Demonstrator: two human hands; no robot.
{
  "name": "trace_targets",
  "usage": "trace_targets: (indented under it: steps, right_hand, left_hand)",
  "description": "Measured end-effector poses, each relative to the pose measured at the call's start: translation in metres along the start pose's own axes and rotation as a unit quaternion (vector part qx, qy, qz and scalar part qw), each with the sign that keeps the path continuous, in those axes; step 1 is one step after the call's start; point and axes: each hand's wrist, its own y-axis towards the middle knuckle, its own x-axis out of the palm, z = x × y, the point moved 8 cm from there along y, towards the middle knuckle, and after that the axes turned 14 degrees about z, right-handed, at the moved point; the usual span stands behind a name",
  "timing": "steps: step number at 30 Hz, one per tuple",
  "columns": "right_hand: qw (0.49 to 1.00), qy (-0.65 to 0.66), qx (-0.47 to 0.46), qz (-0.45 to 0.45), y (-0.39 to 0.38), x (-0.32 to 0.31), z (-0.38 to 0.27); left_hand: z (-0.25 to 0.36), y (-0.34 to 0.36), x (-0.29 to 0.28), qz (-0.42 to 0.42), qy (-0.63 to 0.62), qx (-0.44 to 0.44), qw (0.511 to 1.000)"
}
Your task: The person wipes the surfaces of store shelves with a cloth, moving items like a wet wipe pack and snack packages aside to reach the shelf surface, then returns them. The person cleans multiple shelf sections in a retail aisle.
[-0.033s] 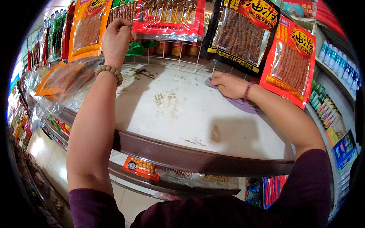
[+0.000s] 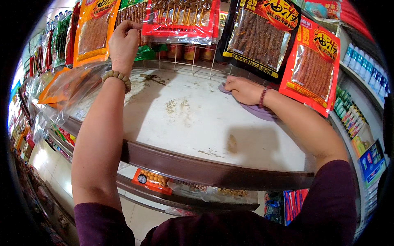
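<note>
My right hand (image 2: pixel 245 91) is closed on a purple cloth (image 2: pixel 259 112), pressing it to the white shelf board (image 2: pixel 205 123) close to its back edge. Brown stains and scuffs mark the board. My left hand (image 2: pixel 124 44), a beaded bracelet on its wrist, is raised at the back of the shelf with its fingers curled. It is up against the hanging snack packets, between an orange packet (image 2: pixel 93 35) and a red packet (image 2: pixel 180 28); what its fingers grip is hidden. Over my right hand hang a black packet (image 2: pixel 258 39) and a red-orange packet (image 2: pixel 312 65).
A white wire grid (image 2: pixel 193 61) stands along the shelf's back, with jars behind it. Clear plastic bags (image 2: pixel 67 92) lie at the left end. The brown front edge (image 2: pixel 213 166) runs above a lower shelf holding bagged nuts (image 2: pixel 152 180). Bottles (image 2: pixel 365 67) line the right-hand shelves.
My right hand and the cloth have shifted very slightly to the left. My left hand stays almost where it was.
</note>
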Motion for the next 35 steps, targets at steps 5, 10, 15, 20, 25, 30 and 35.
trace_targets:
  steps: [5,10,15,20,25,30,35]
  right_hand:
    - [0.999,0.037,-0.008,-0.008,-0.02,-0.008,-0.015]
    - [1.0,0.026,-0.007,0.005,-0.004,0.0,-0.004]
    - [1.0,0.019,0.015,-0.002,-0.008,0.0,-0.008]
    - [0.998,0.045,-0.037,0.012,-0.018,0.003,0.0]
    - [0.999,-0.038,0.032,-0.013,0.001,0.003,0.001]
    - [0.991,0.129,0.029,0.015,-0.018,0.004,0.006]
    - [0.998,0.045,-0.031,-0.009,0.007,0.01,-0.004]
  left_hand:
    - [-0.012,0.006,-0.008,0.002,0.012,-0.015,1.0]
    - [-0.008,0.003,-0.002,0.01,-0.008,0.012,1.0]
    - [-0.009,0.006,-0.005,0.002,-0.016,0.002,1.0]
    - [-0.013,0.001,0.002,-0.021,-0.036,-0.002,0.999]
    - [-0.017,0.008,0.005,-0.028,-0.018,0.007,0.999]
    - [-0.021,0.009,-0.007,-0.017,0.001,0.05,0.999]
    - [-0.01,0.002,0.008,-0.047,-0.013,0.023,0.999]
